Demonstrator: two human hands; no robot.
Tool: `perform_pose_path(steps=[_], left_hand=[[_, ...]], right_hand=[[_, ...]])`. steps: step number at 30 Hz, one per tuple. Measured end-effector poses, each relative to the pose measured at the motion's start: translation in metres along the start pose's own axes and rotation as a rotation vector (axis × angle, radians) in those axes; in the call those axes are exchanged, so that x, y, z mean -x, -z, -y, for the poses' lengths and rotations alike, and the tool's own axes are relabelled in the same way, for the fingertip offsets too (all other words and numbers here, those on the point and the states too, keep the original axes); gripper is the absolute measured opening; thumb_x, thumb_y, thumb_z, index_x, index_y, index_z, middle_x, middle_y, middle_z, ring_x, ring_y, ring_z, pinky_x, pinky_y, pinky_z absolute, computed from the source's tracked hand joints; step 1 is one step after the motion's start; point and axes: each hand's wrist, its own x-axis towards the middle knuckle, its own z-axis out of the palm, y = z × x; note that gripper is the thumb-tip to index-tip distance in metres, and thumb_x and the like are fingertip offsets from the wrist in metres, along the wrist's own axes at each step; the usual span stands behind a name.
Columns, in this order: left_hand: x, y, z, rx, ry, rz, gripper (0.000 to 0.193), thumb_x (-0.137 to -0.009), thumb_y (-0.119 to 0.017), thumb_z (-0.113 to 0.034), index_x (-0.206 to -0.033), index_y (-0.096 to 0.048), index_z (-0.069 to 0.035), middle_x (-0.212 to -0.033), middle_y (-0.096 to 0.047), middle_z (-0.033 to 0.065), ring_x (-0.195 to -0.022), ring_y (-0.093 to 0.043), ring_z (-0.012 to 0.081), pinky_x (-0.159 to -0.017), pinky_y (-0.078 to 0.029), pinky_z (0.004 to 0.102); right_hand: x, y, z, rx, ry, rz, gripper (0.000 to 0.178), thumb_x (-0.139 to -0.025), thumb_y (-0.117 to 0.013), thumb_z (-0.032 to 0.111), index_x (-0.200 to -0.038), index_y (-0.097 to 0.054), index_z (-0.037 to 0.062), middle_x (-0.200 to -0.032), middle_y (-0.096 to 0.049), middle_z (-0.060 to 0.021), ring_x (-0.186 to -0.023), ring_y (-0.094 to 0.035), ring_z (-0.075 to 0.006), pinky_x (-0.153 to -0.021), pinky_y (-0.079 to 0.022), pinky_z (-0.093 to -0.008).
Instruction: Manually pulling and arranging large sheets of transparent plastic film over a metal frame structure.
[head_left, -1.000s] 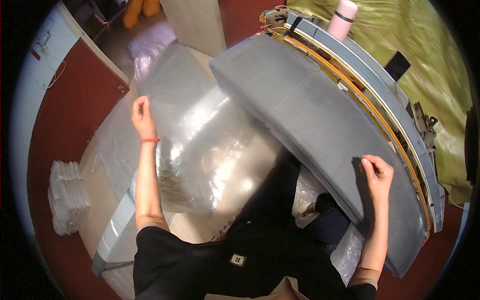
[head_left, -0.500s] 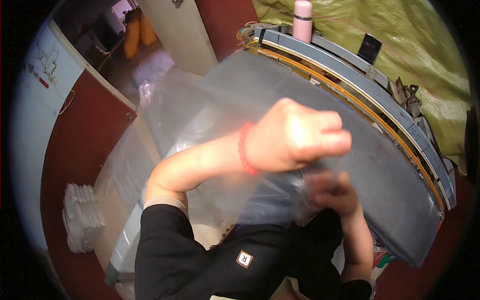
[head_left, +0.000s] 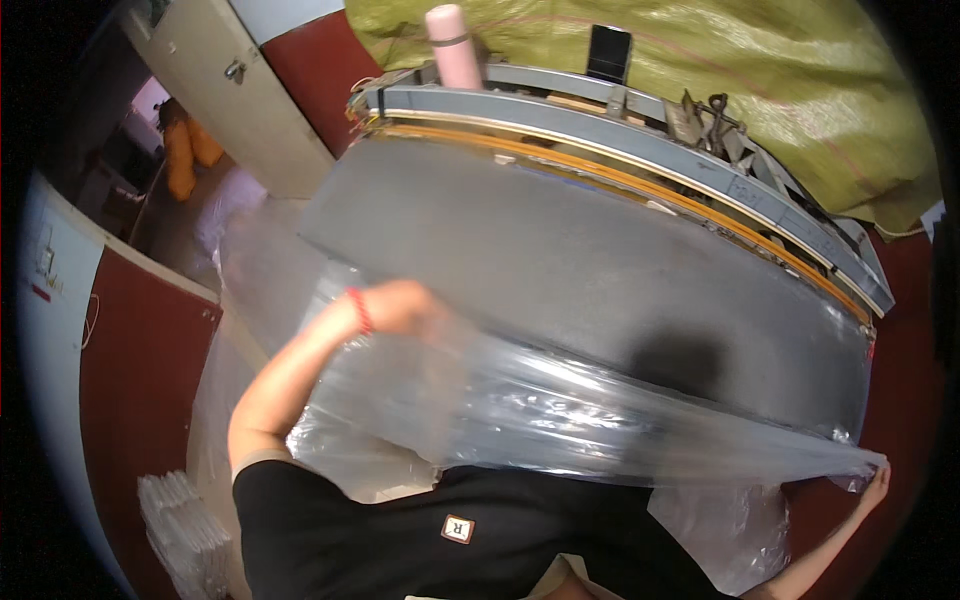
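A wide sheet of clear plastic film (head_left: 570, 415) stretches across in front of me, over the near edge of a grey flat worktop (head_left: 560, 255). At the far right end my right hand (head_left: 877, 487) pinches the film's gathered corner, arm stretched out. My left hand (head_left: 405, 308), with a red bead bracelet (head_left: 360, 311) at the wrist, is above the film's left part. Its fingers are smeared by motion, so their grip cannot be made out. More film hangs down left of the worktop and below its right part.
Along the worktop's far side runs a grey metal bar (head_left: 600, 115) with an orange strip (head_left: 600, 165). A pink bottle (head_left: 455, 50), a black phone (head_left: 609, 52) and scissors (head_left: 716, 115) are behind it. Stacked folded plastic (head_left: 185, 535) lies lower left, near an open door (head_left: 250, 90).
My right hand has swung far out to the right, drawing the film wide. My left hand has moved left and down. The view has turned, showing more of the worktop.
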Motion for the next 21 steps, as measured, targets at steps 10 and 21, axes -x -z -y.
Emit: perform_pose_path(steps=[10, 21], left_hand=[[0.1, 0.216, 0.014, -0.885, 0.351, -1.768, 0.012, -0.07, -0.062, -0.005, -0.081, -0.057, -0.002, -0.072, -0.057, 0.0072, -0.064, -0.055, 0.0139, -0.056, -0.044, 0.026], [-0.012, 0.079, 0.166, -0.224, 1.106, -0.7, 0.062, -0.076, -0.039, -0.061, -0.13, -0.025, -0.034, -0.141, -0.012, -0.0012, -0.127, -0.007, 0.0359, -0.088, -0.012, 0.0688]], right_hand=[[-0.058, -0.122, -0.052, -0.165, -0.186, 0.13, 0.034, -0.082, -0.054, 0.02, -0.104, -0.054, -0.0054, -0.098, -0.058, -0.0088, -0.085, -0.052, -0.0156, -0.075, -0.041, -0.0268], [-0.03, -0.159, 0.083, -0.039, 0.092, 0.35, 0.021, -0.076, -0.058, 0.016, -0.063, -0.05, 0.0016, -0.058, -0.043, 0.0047, -0.055, -0.038, -0.0067, -0.05, -0.032, -0.023]])
